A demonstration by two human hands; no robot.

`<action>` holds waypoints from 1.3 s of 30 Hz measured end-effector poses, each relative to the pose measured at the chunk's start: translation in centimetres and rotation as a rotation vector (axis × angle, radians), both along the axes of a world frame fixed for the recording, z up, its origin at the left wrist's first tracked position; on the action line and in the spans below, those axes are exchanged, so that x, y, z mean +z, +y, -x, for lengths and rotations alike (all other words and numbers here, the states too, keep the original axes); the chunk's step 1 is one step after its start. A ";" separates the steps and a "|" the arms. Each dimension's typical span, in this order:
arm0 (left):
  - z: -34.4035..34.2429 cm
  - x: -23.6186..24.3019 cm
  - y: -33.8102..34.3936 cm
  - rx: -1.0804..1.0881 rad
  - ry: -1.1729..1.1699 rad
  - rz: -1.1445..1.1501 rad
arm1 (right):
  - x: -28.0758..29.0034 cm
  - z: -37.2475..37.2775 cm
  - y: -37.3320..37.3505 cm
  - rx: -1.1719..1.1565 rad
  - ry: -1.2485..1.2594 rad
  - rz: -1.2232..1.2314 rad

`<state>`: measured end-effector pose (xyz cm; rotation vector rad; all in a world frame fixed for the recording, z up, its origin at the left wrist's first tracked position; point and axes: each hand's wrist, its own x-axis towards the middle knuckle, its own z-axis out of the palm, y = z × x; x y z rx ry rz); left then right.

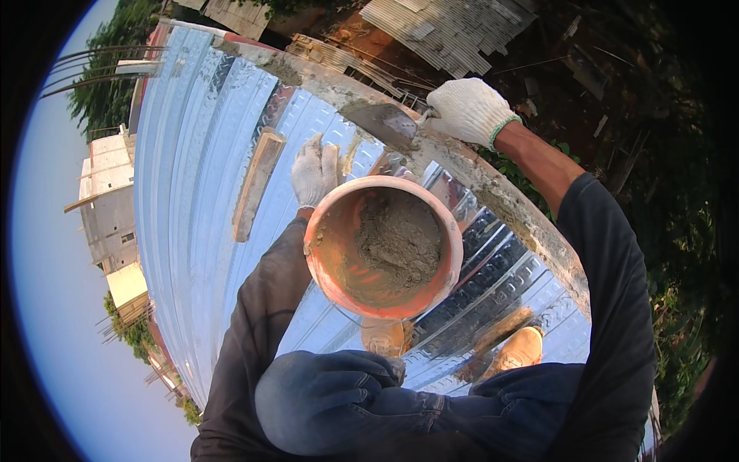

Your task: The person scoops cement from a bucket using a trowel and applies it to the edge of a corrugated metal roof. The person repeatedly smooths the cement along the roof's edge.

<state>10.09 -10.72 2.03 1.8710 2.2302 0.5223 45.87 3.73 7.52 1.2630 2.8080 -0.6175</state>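
My right hand (pixel 468 109), in a white knit glove with a green cuff, is closed around the handle of a trowel (pixel 389 123). The trowel's blade, partly smeared with mortar, rests along the top of a narrow concrete ledge (pixel 504 196). In front of my knees stands an orange bucket (pixel 319 266) with wet grey mortar (pixel 400 246) inside. Just beyond its left rim, my gloved left hand (pixel 314 171) lies with fingers stretched out over the metal sheeting, holding nothing; the bucket's edge is close to its wrist.
Ribbed shiny metal sheeting (pixel 185 154) spreads under me, with a wooden strip (pixel 258 185) lying left of my left hand. My boots (pixel 517 350) are on the sheeting. Past the ledge is a drop to lower corrugated roofs (pixel 454 31). Rebar (pixel 108 65) juts out at far left.
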 end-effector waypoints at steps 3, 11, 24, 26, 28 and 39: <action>0.1 1.1 0.1 0.003 0.021 -0.005 | 0.5 -0.3 -0.1 0.002 -0.013 0.044; 0.1 0.2 0.0 -0.028 0.031 -0.036 | 0.5 -3.2 -1.2 -0.002 -0.064 0.110; 3.0 -2.6 -0.3 -0.213 0.255 -0.122 | 0.8 -4.7 -1.3 -0.071 -0.086 0.008; 3.2 -2.3 -0.3 -0.208 0.261 -0.108 | 0.6 -4.2 -1.8 -0.048 -0.047 -0.015; 3.2 -2.3 -0.2 -0.210 0.257 -0.110 | 0.5 -3.9 -2.3 -0.031 -0.027 -0.032; 0.3 -0.1 0.0 0.005 0.014 -0.001 | 3.0 -5.0 -4.8 0.019 -0.195 -0.060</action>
